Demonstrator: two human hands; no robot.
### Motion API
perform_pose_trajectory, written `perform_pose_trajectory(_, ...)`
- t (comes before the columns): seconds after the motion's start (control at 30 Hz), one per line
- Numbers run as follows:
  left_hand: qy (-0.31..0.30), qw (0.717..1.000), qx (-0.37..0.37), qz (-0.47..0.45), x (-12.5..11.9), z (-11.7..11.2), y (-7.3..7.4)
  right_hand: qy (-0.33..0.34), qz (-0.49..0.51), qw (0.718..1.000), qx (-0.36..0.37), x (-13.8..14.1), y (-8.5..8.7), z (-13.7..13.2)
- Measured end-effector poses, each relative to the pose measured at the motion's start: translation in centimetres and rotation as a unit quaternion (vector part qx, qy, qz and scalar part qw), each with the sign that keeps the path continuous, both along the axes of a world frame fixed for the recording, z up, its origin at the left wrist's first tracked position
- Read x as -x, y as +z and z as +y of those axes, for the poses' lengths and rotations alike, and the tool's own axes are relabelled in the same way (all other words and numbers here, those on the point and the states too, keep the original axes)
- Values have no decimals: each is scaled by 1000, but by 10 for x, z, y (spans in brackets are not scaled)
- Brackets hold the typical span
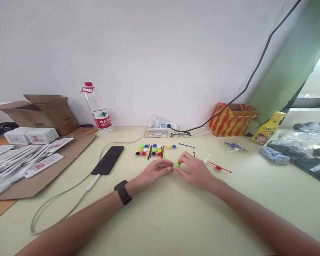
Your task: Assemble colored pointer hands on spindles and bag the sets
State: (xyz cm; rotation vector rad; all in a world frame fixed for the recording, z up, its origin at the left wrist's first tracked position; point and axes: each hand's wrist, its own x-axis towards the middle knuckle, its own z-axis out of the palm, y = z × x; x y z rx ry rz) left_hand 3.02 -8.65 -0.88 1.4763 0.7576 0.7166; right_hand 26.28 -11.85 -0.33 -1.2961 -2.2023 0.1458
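Note:
My left hand (156, 171) and my right hand (194, 170) meet over the pale green table (176, 217), both pinched on a small green plastic piece (177, 165) between their fingertips. The left wrist wears a black watch (123, 192), and a ring is on one left finger. Just beyond the hands lies a cluster of small coloured round caps and thin sticks (153, 150). A blue stick (187, 145) lies farther back. To the right sit a red stick through a red disc (218, 167) and a small white piece (206, 159).
A black phone (108, 160) on a white cable lies left of the hands. At the back stand a water bottle (98, 108), a power strip (160, 126), glasses (180, 134) and a striped bag (230, 119). Cardboard box (42, 111) and white packets (18, 156) fill the left; a yellow bottle (268, 128) and plastic bags the right.

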Motion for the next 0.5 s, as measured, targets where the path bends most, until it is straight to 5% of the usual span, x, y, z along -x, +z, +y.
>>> perform_pose_trajectory(0.33,27,999,5,16,-1,1,-5,-213,-155,962,77,-36,-2,25)
perform_pose_trajectory(0.5,31,999,13,8,-3,-1,-1,-207,-80,975,20,-44,8,25)
